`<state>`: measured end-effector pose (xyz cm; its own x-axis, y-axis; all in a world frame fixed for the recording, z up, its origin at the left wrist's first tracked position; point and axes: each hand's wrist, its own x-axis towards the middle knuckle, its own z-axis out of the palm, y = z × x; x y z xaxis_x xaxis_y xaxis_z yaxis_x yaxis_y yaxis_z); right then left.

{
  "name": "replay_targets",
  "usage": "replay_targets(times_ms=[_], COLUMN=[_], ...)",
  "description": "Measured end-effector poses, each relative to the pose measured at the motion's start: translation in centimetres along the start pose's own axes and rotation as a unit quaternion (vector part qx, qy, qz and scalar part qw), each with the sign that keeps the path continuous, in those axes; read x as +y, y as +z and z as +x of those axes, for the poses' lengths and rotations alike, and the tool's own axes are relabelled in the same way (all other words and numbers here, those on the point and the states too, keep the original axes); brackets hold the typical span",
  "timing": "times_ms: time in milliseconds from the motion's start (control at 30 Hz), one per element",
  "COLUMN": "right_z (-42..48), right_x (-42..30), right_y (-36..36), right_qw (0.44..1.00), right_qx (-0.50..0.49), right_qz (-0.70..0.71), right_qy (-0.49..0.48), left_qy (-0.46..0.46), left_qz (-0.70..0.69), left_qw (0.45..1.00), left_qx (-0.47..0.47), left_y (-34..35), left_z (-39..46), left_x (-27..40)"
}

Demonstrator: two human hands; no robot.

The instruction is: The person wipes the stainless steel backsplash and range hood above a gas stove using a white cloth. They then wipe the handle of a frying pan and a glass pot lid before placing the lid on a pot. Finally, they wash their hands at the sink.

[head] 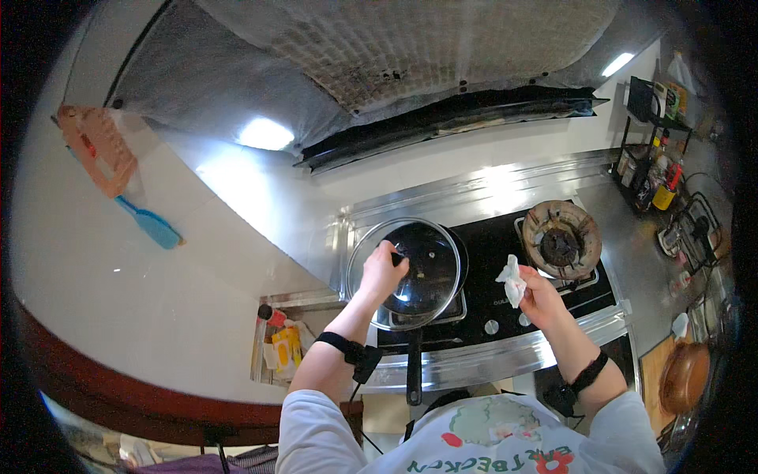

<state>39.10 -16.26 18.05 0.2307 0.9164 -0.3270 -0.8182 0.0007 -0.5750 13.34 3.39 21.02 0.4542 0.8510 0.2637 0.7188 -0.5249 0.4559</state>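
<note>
My left hand (pixel 384 272) is closed on the black knob of a glass lid (pixel 435 296). The lid lies over or just above a black frying pan (pixel 462 255), offset a little to the left; whether they touch I cannot tell. The pan stands on the left burner of a black gas hob (pixel 491 237), its handle towards me. In my right hand (pixel 540 299) is a crumpled white tissue (pixel 512 283), held between fingers and thumb above the hob, just left of the right burner (pixel 561 240).
Bottles stand on a black rack (pixel 629 133) at the right. A brown bowl (pixel 684 379) rests on a wooden board (pixel 648 361) at the lower right. An open compartment (pixel 260 343) holding packets lies left of the hob. A blue brush (pixel 155 228) hangs on the left wall.
</note>
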Motion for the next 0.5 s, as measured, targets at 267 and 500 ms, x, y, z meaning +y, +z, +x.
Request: replay_targets(times_ms=[267,500], right_z=[-0.7,-1.8], right_x=[1.2,1.7], right_y=[-1.8,-2.4], right_qw=[0.997,0.996], right_qx=[0.07,0.085], right_qz=[0.012,0.015], right_qy=[-0.032,-0.038], left_qy=[0.032,0.032], left_qz=[0.025,0.009], left_qw=[0.994,0.993], left_qx=[-0.102,-0.114], left_y=[4.9,6.2], left_z=[3.2,4.2], left_x=[-1.4,-2.4])
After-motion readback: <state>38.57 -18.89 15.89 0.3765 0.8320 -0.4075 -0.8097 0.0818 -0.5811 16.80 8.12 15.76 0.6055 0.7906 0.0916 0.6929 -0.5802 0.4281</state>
